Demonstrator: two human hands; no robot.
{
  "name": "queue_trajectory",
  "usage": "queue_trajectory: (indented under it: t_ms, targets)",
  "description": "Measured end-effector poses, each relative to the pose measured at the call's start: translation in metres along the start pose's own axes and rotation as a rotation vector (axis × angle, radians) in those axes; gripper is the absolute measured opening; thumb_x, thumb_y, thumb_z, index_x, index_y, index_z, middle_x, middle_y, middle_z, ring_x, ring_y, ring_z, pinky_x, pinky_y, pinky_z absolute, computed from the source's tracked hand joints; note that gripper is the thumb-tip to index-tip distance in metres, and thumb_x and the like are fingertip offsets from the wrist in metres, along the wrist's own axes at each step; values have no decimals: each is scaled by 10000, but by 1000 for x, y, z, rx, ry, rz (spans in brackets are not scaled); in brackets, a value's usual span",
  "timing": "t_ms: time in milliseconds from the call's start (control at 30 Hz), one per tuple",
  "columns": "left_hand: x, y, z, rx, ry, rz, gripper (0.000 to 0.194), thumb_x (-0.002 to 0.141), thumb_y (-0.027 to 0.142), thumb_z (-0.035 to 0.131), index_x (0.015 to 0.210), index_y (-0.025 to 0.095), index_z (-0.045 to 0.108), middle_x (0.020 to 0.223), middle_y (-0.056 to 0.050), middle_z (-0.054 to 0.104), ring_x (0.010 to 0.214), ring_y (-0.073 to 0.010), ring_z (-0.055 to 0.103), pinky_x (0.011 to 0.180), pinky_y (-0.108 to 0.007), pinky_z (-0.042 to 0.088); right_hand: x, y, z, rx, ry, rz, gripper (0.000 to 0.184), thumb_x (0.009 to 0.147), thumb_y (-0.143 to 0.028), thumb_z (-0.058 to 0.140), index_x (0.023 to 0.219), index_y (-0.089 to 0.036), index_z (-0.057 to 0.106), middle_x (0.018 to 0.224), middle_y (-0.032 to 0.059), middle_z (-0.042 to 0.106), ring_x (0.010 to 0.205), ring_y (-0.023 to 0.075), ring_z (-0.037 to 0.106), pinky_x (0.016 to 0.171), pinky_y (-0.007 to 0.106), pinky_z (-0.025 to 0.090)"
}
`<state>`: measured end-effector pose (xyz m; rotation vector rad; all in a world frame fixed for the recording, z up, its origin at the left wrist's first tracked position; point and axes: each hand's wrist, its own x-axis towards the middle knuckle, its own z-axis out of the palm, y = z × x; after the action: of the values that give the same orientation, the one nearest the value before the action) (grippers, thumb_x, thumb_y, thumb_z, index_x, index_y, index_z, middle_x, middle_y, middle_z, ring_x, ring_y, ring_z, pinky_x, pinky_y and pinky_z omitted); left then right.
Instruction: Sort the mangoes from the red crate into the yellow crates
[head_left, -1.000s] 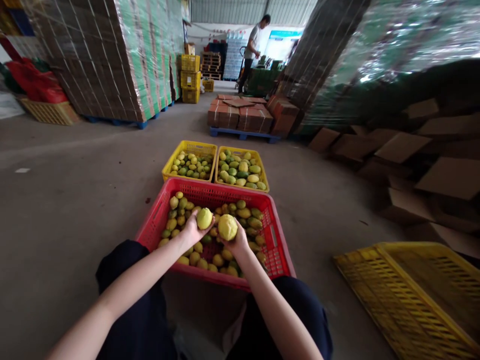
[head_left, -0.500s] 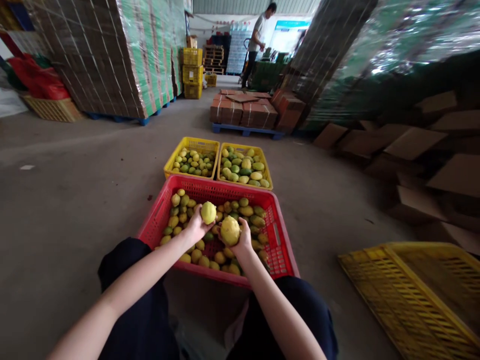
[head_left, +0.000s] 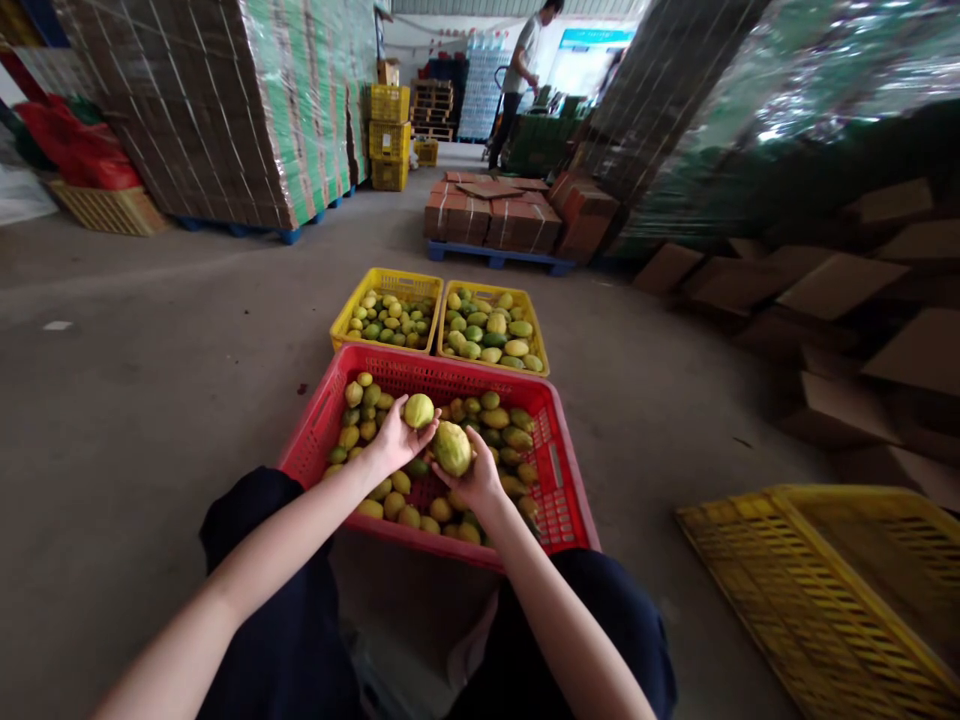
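Note:
Two yellow-green, lemon-like citrus fruits are in my hands above a red plastic crate [head_left: 570, 490]. My left hand [head_left: 397, 438] holds the smaller, smoother fruit [head_left: 418, 410], its fingers curled under it. A larger, bumpy fruit [head_left: 453, 448] rests in the grip of my right hand [head_left: 477, 482], just right of and slightly below the other. Many more yellow and green fruits [head_left: 517, 438] lie in the red crate beneath, some hidden by my hands and forearms.
Beyond the red crate stand two yellow crates [head_left: 346, 318] of similar fruit. Another yellow crate [head_left: 810, 580] lies at right, near cardboard boxes [head_left: 840, 400]. Farther off are a blue pallet [head_left: 495, 256] of flattened cartons, wrapped stacks [head_left: 292, 110] and a standing person [head_left: 521, 75].
Both fruits have turned in my hands and show other sides. My right hand has shifted slightly left and up, bringing the larger fruit nearer the smaller one.

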<state>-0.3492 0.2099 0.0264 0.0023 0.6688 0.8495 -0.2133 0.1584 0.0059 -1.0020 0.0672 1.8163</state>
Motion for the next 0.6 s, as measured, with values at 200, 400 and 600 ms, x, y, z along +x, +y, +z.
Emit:
queue_trajectory:
  t_ms: [200, 400, 600]
  targets:
    - [2, 2, -3, 47, -38, -33, 398, 943, 407, 369, 985, 82, 594, 734, -123, 661, 522, -144, 618, 466, -220, 530, -3, -6, 0, 56, -62, -15, 253, 881, -344, 467, 936, -151, 620, 645, 71, 706, 539, 190, 673, 474, 280, 563]
    - [2, -3, 0, 197, 21, 10, 366, 947, 393, 410, 929, 77, 594, 717, -113, 643, 532, -136, 595, 484, -217, 520, -1, -8, 0, 3, -29, -83, 223, 883, -353, 488, 892, -161, 602, 634, 56, 696, 512, 170, 650, 457, 254, 542]
    - [-7, 0, 6, 446, -69, 612, 404, 628, -2, 760, 948, 206, 627, 954, -8, 654, 845, -112, 628, 759, -169, 515, -4, -5, -1, -369, 44, -867, 473, 592, -181, 790, 1010, -250, 578, 902, -34, 664, 761, 129, 627, 671, 230, 530]
